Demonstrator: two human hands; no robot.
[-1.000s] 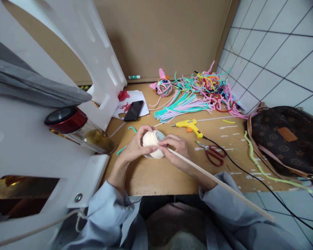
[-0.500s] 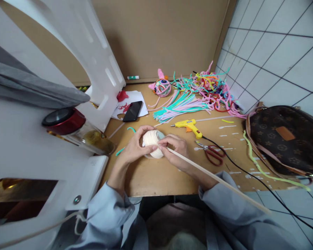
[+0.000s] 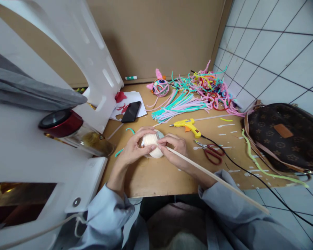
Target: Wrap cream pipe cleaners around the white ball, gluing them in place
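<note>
Near the table's front edge, a small round ball [image 3: 150, 140] is partly wrapped in cream pipe cleaner, with a clear, pale patch showing at its upper right. My left hand [image 3: 134, 147] is curled around the ball's left side, thumb pressed on its front. With its fingers pinched at the ball's right side, my right hand [image 3: 175, 147] grips a long cream pipe cleaner [image 3: 211, 174]. From there the strip slants down to the right over my forearm and sleeve. The palms hide part of the ball.
A yellow glue gun [image 3: 187, 125] and red-handled scissors [image 3: 211, 153] lie right of my hands. Behind are pipe cleaners [image 3: 178, 107], a pink-eared ball figure [image 3: 160, 86] and a phone [image 3: 131, 111]. A brown bag [image 3: 297, 135] sits right, a glass bottle [image 3: 88, 137] left.
The view has shifted slightly. Both hands keep almost the same hold on the ball and the strip; nothing has been picked up or let go.
</note>
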